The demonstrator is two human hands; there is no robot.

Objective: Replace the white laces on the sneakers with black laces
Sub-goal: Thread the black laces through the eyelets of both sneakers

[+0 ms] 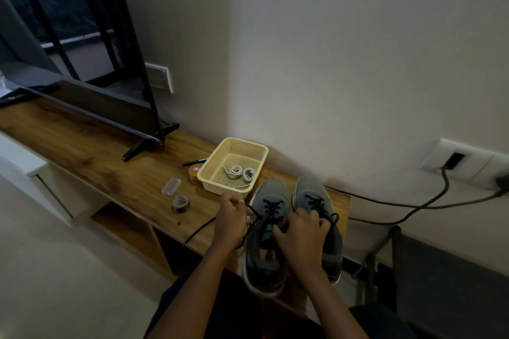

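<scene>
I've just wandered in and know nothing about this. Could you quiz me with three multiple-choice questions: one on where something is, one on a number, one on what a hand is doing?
1. Where are the white laces?
A. in the cream basket
B. on the floor
C. hanging from the wall socket

2. How many grey sneakers stand on the wooden shelf?
A. one
B. two
C. four

3. What is the left hand doing?
A. lying flat and empty
B. holding a black lace
C. lifting the basket

Answers:
1 A: they lie coiled on the basket's mesh bottom.
2 B: a pair stands side by side next to the basket.
3 B: its fingers curl round the lace, whose end trails past the shelf edge.
</scene>
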